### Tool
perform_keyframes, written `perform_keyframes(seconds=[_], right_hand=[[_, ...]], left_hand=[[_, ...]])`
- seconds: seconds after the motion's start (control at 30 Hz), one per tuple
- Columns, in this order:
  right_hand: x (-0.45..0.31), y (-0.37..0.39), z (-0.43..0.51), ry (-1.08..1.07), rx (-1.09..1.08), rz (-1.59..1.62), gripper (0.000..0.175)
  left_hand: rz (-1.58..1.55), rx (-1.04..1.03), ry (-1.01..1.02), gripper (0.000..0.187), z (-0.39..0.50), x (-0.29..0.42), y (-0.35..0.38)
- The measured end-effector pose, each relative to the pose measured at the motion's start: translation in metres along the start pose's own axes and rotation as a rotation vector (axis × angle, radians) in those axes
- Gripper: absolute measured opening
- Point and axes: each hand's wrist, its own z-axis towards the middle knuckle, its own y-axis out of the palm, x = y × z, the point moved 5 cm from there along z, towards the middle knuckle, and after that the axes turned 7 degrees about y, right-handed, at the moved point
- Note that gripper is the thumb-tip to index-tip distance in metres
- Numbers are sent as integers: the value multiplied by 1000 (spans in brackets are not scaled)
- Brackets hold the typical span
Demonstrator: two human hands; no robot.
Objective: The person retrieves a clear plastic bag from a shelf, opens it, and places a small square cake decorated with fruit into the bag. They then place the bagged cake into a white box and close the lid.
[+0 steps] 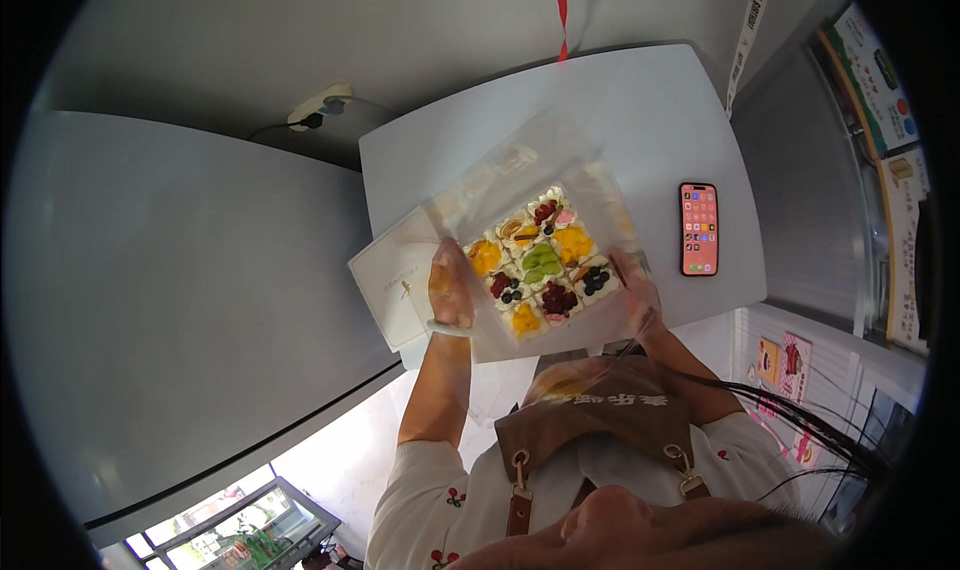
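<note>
A clear plastic cake box (pixel 525 166) stands at the near part of a pale table (pixel 637 120), turned at an angle. Inside lie several square cream cakes (pixel 541 262) in rows, topped with mango, green fruit, blueberries and red berries. My left hand (pixel 451 289), with a pale bangle at the wrist, lies along the box's left side. Against its right side rests my right hand (pixel 636 292), partly seen through the plastic. Both hands seem to hold the box between them. A white card or flap (pixel 394 277) with faint writing juts out at the left.
A smartphone (pixel 698 229) with a lit screen lies right of the box. A large grey surface (pixel 187 285) fills the left side. Behind are a power strip (pixel 321 106) with cords and a hanging red ribbon (pixel 560 11). A printed ribbon (pixel 746 45) hangs at the back right.
</note>
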Motion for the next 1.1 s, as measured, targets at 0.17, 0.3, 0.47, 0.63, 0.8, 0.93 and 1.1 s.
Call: perform_keyframes(seconds=[0.17, 0.3, 0.47, 0.63, 0.8, 0.93, 1.1], right_hand=[[12, -3, -4, -45, 17, -30, 51], [31, -18, -6, -17, 12, -10, 49], [48, -26, -10, 162, 40, -24, 118], [35, -9, -15, 51, -170, 375, 66], [23, -7, -25, -131, -163, 46, 68], [25, -9, -33, 48, -42, 165, 66], [-4, -1, -41, -12, 15, -941, 62]], left_hand=[[15, 194, 67, 48, -10, -9, 2], [27, 48, 131, 61, -2, -16, -1], [39, 179, 18, 68, -1, -17, -10], [-91, -212, 139, 73, 6, 17, 34], [275, -289, 70, 70, -28, 15, 28], [36, 46, -7, 70, -101, -6, -12], [716, -199, 36, 81, -162, -22, 2]])
